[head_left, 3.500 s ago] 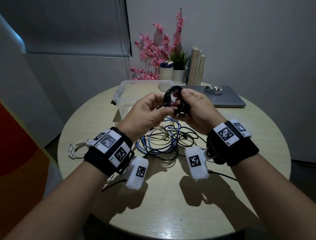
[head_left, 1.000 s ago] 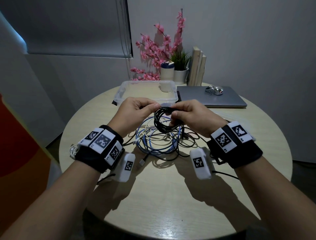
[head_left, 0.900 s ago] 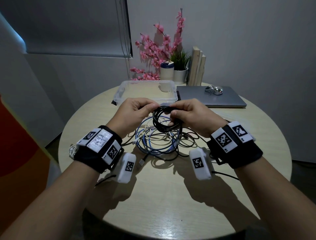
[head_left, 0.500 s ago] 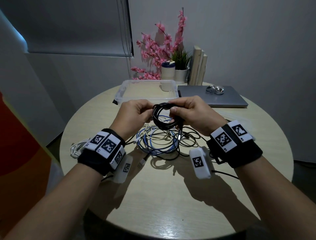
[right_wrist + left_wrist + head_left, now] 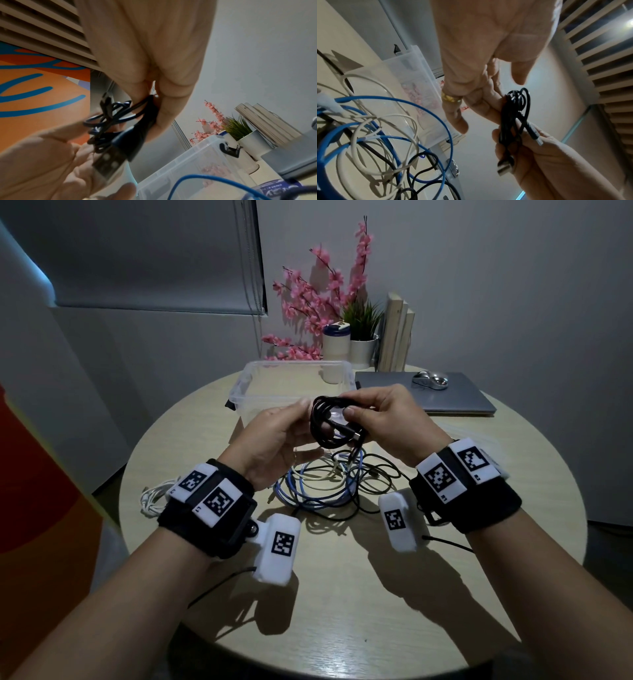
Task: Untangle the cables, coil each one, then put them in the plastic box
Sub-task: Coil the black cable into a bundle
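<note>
A small black cable coil point(image 5: 323, 436) hangs above the table's middle, both USB plugs sticking out. My right hand point(image 5: 373, 416) pinches its top between thumb and fingers; the right wrist view shows that pinch on the coil point(image 5: 116, 117). My left hand point(image 5: 291, 433) is beside it with loose fingers, thumb apart; in the left wrist view one fingertip touches the coil point(image 5: 513, 119). Below lie a tangled blue cable point(image 5: 298, 494), white cable point(image 5: 322, 477) and thin black cable point(image 5: 383, 474). The clear plastic box point(image 5: 246, 378) stands just behind, with no cables in it.
A bundled white cable point(image 5: 154, 498) lies at the round table's point(image 5: 342, 577) left edge. A closed laptop point(image 5: 428, 402) with a mouse point(image 5: 430, 380) sits back right. A cup point(image 5: 335, 347), a potted plant point(image 5: 363, 350), pink flowers and books point(image 5: 397, 333) stand behind the box.
Both hands were pinching the black coil; now my left hand has loosened and opened beside it, and the right hand alone holds it. The coil stays above the tangle.
</note>
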